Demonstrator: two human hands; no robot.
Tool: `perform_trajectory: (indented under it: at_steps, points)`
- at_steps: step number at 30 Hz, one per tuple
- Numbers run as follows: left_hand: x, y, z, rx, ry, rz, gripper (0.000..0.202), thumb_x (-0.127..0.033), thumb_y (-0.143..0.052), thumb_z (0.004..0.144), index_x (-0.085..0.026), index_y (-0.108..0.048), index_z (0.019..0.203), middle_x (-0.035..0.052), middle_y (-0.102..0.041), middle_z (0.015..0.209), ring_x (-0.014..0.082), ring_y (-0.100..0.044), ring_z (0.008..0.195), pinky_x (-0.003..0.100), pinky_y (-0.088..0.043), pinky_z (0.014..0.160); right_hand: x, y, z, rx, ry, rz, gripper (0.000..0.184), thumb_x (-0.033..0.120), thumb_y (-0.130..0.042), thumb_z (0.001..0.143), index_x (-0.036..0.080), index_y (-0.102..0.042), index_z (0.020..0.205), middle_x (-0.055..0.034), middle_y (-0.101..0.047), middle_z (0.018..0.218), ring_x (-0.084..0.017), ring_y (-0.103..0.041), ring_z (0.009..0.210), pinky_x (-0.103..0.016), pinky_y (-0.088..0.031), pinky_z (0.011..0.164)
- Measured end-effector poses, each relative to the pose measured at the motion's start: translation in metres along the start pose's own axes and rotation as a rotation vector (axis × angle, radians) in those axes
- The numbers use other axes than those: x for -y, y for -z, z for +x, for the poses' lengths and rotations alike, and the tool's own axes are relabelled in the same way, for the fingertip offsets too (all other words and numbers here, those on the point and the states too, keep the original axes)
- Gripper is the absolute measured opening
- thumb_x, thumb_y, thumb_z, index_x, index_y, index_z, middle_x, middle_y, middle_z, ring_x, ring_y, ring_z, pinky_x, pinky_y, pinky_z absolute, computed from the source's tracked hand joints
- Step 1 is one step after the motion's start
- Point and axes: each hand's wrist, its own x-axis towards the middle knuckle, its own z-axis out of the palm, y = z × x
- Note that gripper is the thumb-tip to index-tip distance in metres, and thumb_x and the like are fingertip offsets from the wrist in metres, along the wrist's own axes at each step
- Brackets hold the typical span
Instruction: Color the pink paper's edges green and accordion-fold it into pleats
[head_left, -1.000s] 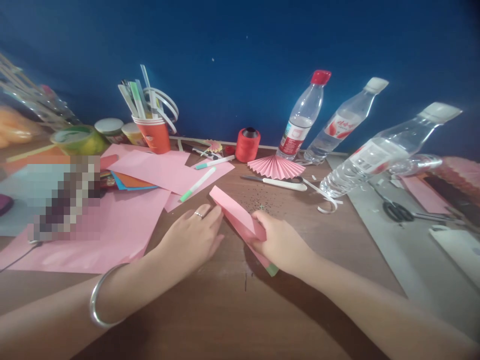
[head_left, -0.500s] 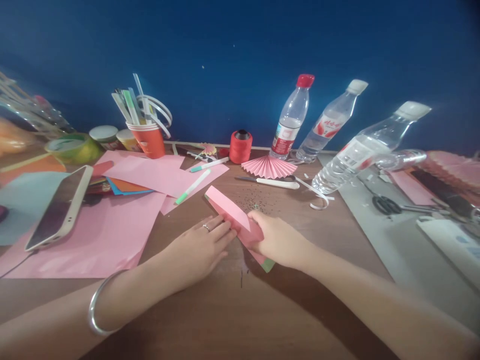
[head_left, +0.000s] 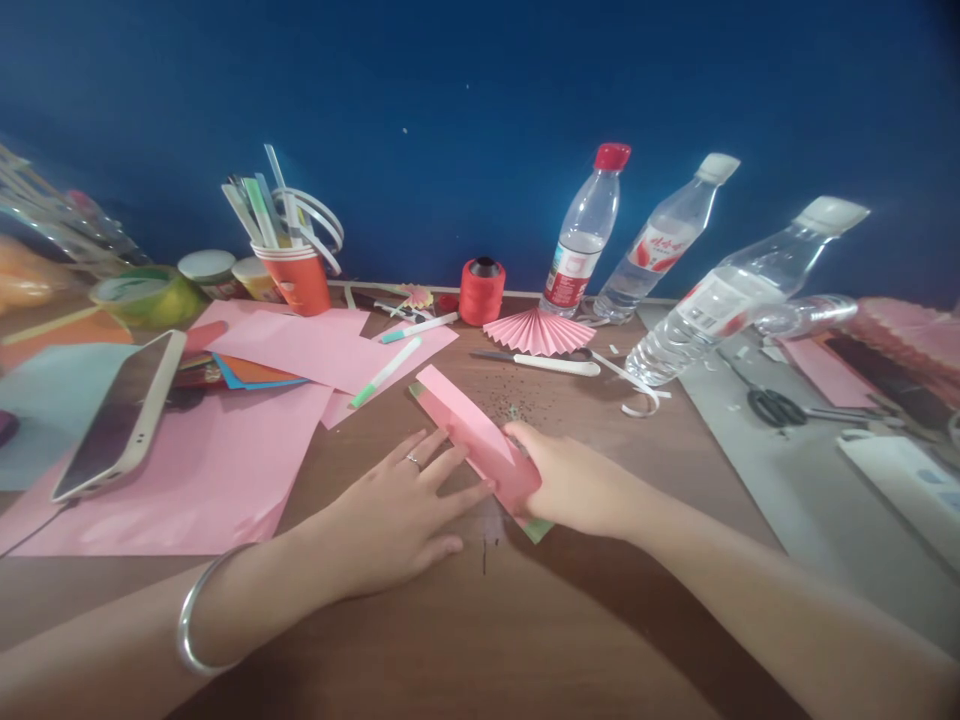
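Note:
A folded strip of pink paper with green at its ends lies slantwise on the brown table. My right hand grips its near right part, thumb on top. With fingers spread, my left hand rests along the strip's left edge, its fingertips at the paper; a ring and a silver bangle show on that arm. Just beyond the strip are dark crumbs scattered on the wood. A pleated pink paper fan lies farther back, above a white-handled knife.
Plastic bottles stand at the back right. Left of them are a red thread spool and a red paper cup of pens. Pink sheets and a phone lie left; scissors lie on a grey board at right.
My left hand's fingers have spread and shifted slightly toward me. The folded strip shows more of its pink face, and my right hand, still gripping it, has moved slightly right.

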Motion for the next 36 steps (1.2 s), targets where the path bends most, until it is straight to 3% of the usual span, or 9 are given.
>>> perform_trajectory:
  at_steps: [5,12,17,21,25,30,36]
  points:
    - [-0.004,-0.001,0.002,0.003,-0.062,-0.051,0.054,-0.044,-0.052,0.086,-0.024,-0.040,0.134,0.0024,-0.049,0.135,0.0241,-0.041,0.123,0.042,-0.021,0.107,-0.006,0.000,0.001,0.004,0.043,-0.020,0.066,0.021,-0.066,0.063,0.028,-0.044,0.125,-0.0051,-0.066,0.100,-0.022,-0.062,0.078,-0.024,-0.034,0.054]
    - [-0.011,0.008,0.004,0.029,-0.061,-0.053,0.049,-0.041,-0.050,0.087,-0.029,-0.040,0.133,0.0018,-0.052,0.131,0.0262,-0.041,0.123,0.046,-0.021,0.104,-0.007,0.001,0.000,-0.005,0.080,-0.023,0.058,0.031,-0.065,0.066,0.027,-0.046,0.121,-0.0057,-0.066,0.101,-0.022,-0.061,0.076,-0.025,-0.034,0.054]
    - [-0.011,0.011,0.006,0.041,-0.056,-0.054,0.048,-0.042,-0.049,0.087,-0.031,-0.040,0.133,0.0013,-0.051,0.131,0.0265,-0.041,0.123,0.049,-0.019,0.104,-0.002,0.004,-0.001,0.011,0.087,-0.021,0.052,0.028,-0.066,0.064,0.026,-0.048,0.113,-0.0028,-0.067,0.091,-0.020,-0.061,0.071,-0.024,-0.032,0.052]
    - [-0.012,0.011,0.006,0.051,-0.058,-0.054,0.047,-0.040,-0.049,0.087,-0.030,-0.041,0.132,0.0014,-0.052,0.131,0.0261,-0.041,0.123,0.047,-0.022,0.104,-0.002,0.004,0.000,0.017,0.090,-0.015,0.050,0.025,-0.066,0.064,0.025,-0.048,0.110,-0.0028,-0.066,0.090,-0.019,-0.061,0.070,-0.024,-0.031,0.051]
    - [-0.016,0.012,0.006,0.052,-0.053,-0.036,0.048,-0.040,-0.051,0.086,-0.028,-0.042,0.132,0.0033,-0.054,0.128,0.0265,-0.043,0.122,0.045,-0.025,0.104,-0.005,0.002,0.000,-0.003,0.124,-0.002,0.051,0.031,-0.066,0.066,0.025,-0.047,0.113,-0.0048,-0.066,0.096,-0.020,-0.061,0.075,-0.024,-0.033,0.054]
    - [-0.020,0.014,0.005,0.047,-0.048,-0.032,0.050,-0.038,-0.051,0.086,-0.030,-0.040,0.133,0.0038,-0.051,0.131,0.0274,-0.041,0.123,0.046,-0.026,0.103,-0.007,0.000,-0.003,-0.041,0.142,-0.021,0.041,0.033,-0.064,0.068,0.025,-0.048,0.104,-0.0028,-0.066,0.089,-0.020,-0.061,0.070,-0.024,-0.032,0.051]
    - [-0.024,0.015,0.005,0.031,-0.022,-0.016,0.047,-0.036,-0.050,0.085,-0.032,-0.042,0.132,0.0046,-0.051,0.130,0.0279,-0.042,0.122,0.048,-0.026,0.102,-0.004,0.000,-0.007,-0.010,0.182,-0.140,0.048,0.035,-0.064,0.067,0.025,-0.044,0.110,-0.0023,-0.066,0.086,-0.020,-0.060,0.066,-0.025,-0.030,0.050]
